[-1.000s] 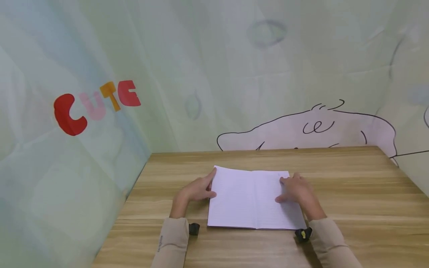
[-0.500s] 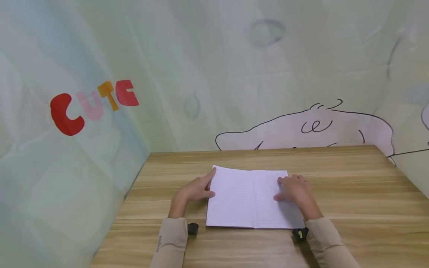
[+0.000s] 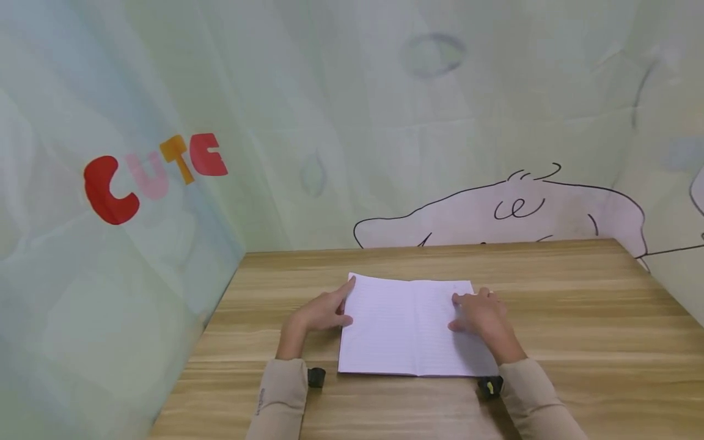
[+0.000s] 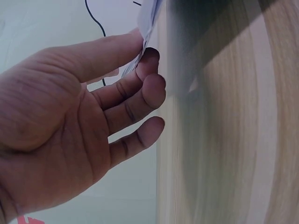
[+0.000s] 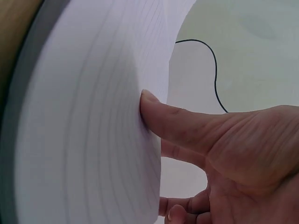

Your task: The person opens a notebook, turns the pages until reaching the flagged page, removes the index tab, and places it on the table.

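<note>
An open notebook point(image 3: 379, 333) with white lined pages lies on the wooden table. My left hand point(image 3: 321, 310) grips its left edge; in the left wrist view the thumb lies on one side of the edge of the sheets point(image 4: 148, 21) and a fingertip on the other, with two more fingers loosely bent below. On the right page point(image 5: 88, 121), my right hand point(image 3: 483, 313) rests its thumb and index fingertip, spread apart near the outer edge. The right wrist view has the thumb on the lined paper and the other fingers partly hidden behind the page.
The wooden table point(image 3: 577, 311) reaches back to a pale cloth wall point(image 3: 330, 122) printed with a cartoon outline and the letters CUTE. Black wrist devices sit by the left cuff point(image 3: 286, 379) and right cuff point(image 3: 530, 382). Wood surface surrounds the notebook.
The right hand has crept slightly left, further over the right page. The left hand keeps its place at the notebook's edge, and the head view has shifted a little.
</note>
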The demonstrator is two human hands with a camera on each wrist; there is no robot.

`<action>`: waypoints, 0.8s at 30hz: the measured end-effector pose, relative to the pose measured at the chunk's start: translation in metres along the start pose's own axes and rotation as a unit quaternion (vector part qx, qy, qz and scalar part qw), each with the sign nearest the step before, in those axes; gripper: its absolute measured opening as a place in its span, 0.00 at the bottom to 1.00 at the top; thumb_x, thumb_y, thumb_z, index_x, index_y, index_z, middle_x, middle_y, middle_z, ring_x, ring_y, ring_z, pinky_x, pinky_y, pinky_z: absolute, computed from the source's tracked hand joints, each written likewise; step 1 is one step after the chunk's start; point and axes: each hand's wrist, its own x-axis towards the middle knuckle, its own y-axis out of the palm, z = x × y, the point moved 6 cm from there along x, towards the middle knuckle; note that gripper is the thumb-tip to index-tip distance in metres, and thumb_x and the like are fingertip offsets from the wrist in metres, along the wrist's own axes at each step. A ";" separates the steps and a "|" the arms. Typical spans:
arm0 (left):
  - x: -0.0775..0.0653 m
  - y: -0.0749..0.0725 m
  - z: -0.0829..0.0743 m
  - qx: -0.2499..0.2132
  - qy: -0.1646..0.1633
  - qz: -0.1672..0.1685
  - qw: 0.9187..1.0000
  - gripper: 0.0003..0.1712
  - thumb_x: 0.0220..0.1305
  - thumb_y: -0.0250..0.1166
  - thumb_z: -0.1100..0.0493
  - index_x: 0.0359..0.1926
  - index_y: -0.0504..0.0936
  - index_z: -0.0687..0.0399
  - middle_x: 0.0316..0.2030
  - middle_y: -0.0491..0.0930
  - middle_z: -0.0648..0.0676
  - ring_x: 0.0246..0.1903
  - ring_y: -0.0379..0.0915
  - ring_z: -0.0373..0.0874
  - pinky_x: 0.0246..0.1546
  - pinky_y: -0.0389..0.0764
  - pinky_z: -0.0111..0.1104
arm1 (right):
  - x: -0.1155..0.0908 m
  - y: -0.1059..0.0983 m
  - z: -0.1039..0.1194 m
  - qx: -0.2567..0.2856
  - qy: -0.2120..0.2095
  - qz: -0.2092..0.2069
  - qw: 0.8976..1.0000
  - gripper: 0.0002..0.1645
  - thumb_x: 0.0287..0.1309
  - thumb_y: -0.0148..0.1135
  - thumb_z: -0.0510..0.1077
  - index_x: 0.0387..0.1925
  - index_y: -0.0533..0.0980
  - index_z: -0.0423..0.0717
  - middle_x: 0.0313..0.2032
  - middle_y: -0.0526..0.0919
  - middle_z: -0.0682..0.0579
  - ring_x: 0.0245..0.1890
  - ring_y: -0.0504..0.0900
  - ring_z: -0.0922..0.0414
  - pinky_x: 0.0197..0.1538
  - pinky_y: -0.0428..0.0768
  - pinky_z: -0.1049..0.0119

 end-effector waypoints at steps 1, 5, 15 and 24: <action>0.000 0.001 0.000 -0.001 0.001 0.000 1.000 0.50 0.66 0.68 0.64 0.79 0.47 0.61 0.27 0.70 0.50 0.26 0.64 0.40 0.30 0.67 0.33 | -0.001 -0.001 0.000 0.001 0.003 0.002 1.000 0.40 0.53 0.74 0.54 0.65 0.73 0.43 0.51 0.73 0.25 0.50 0.70 0.31 0.46 0.73 0.38; 0.001 0.002 0.001 -0.002 0.001 0.001 1.000 0.50 0.66 0.68 0.64 0.79 0.48 0.60 0.27 0.70 0.50 0.26 0.64 0.41 0.30 0.67 0.33 | -0.003 -0.001 0.001 -0.007 0.010 0.000 1.000 0.35 0.53 0.73 0.53 0.60 0.75 0.44 0.48 0.76 0.26 0.48 0.72 0.32 0.45 0.73 0.40; 0.000 0.002 0.002 0.001 -0.005 -0.002 1.000 0.49 0.65 0.68 0.63 0.79 0.48 0.59 0.27 0.70 0.50 0.27 0.64 0.40 0.30 0.67 0.33 | -0.005 -0.003 -0.003 -0.023 0.043 -0.048 0.998 0.34 0.45 0.78 0.59 0.37 0.81 0.31 0.36 0.81 0.27 0.39 0.81 0.40 0.35 0.79 0.48; 0.000 0.002 0.001 0.002 0.000 0.001 1.000 0.49 0.66 0.68 0.63 0.79 0.48 0.60 0.27 0.70 0.50 0.26 0.64 0.40 0.30 0.67 0.32 | -0.004 -0.002 -0.003 -0.024 0.065 -0.037 0.997 0.37 0.46 0.78 0.59 0.40 0.80 0.27 0.38 0.78 0.25 0.39 0.80 0.40 0.37 0.79 0.47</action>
